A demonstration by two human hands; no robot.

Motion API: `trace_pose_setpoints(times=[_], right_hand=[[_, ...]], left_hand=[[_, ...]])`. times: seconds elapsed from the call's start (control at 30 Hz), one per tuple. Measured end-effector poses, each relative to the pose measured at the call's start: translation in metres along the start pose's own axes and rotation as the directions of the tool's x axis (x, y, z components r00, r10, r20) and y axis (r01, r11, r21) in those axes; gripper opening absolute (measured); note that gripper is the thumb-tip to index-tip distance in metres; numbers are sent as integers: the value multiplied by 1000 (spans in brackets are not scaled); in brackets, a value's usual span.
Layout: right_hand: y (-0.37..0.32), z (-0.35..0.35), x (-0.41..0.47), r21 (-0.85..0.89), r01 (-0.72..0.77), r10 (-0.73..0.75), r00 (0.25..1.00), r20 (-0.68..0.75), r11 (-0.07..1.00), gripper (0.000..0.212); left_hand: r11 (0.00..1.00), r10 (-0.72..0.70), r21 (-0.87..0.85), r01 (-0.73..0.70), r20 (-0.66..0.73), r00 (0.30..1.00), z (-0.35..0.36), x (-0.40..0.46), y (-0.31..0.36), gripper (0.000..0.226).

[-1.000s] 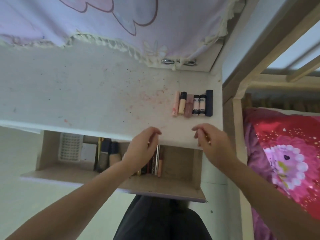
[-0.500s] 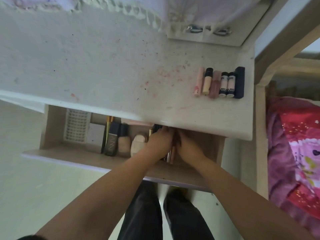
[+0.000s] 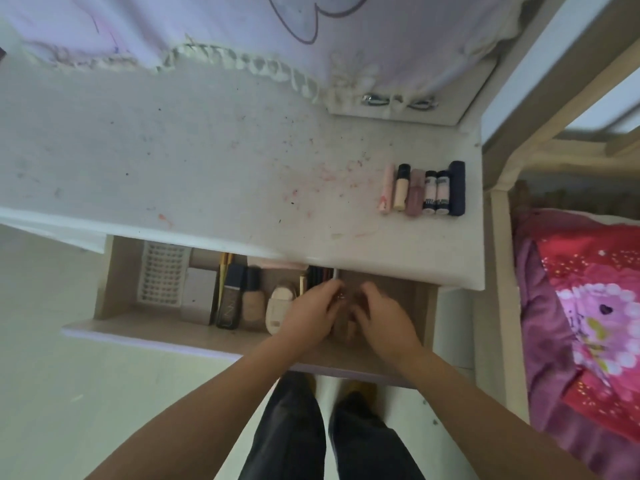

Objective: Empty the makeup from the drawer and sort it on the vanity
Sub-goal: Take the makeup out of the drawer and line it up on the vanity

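Both hands, left hand [image 3: 313, 311] and right hand [image 3: 379, 311], curl over slim pencils [image 3: 320, 273] at the drawer's [image 3: 145, 327] right end; whether either grips one, I cannot tell. The pencils are probably light, stiff and slippery: pinch them mid-barrel.

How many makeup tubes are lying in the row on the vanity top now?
6, side by side near the vanity's right edge: pink, beige with black cap, mauve, two small black-capped ones, dark navy. None seems hidden.

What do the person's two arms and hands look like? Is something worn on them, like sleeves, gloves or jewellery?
Both forearms are bare up to the bottom edge of the picture: no sleeves show. The left hand and the right hand wear no gloves. No watch or bracelet shows on either wrist. The fingers are too blurred to tell about rings.
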State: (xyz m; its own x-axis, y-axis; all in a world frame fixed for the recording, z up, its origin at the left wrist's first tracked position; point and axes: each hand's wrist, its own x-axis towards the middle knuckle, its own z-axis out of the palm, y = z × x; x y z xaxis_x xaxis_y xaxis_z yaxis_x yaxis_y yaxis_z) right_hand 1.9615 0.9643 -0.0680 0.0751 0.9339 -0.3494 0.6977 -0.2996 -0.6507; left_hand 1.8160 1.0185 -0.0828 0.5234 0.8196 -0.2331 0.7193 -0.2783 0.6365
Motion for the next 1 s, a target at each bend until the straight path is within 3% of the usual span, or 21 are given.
trace_pose_setpoints(times=[0.17, 0.27, 0.4, 0.6, 0.8, 1.0], right_hand=[[-28, -75, 11, 61, 152, -146, 984, -98, 986, 7], [-51, -120, 52, 69, 198, -182, 965, -191, 978, 9], [-65, -154, 120, 55, 120, -100, 954, -283, 991, 10], [-60, -156, 173, -73, -16, -4, 964, -267, 997, 15], [-51, -150, 186, -166, -114, 65, 960, -273, 980, 22], [-48, -148, 179, -191, -121, 73, 968, -241, 974, 20]], left_hand=[[954, -38, -299, -28, -213, 976, -77, 17, 28, 14], [920, -44, -385, -73, -288, 957, -118, 59, 42, 13], [923, -36, -382, -45, -203, 979, -139, 128, 50, 7], [927, -72, -374, 38, -78, 994, -129, 195, 48, 11], [935, -96, -345, 79, -32, 995, -115, 216, 47, 14], [937, -66, -343, 61, -3, 998, -109, 208, 55, 15]])
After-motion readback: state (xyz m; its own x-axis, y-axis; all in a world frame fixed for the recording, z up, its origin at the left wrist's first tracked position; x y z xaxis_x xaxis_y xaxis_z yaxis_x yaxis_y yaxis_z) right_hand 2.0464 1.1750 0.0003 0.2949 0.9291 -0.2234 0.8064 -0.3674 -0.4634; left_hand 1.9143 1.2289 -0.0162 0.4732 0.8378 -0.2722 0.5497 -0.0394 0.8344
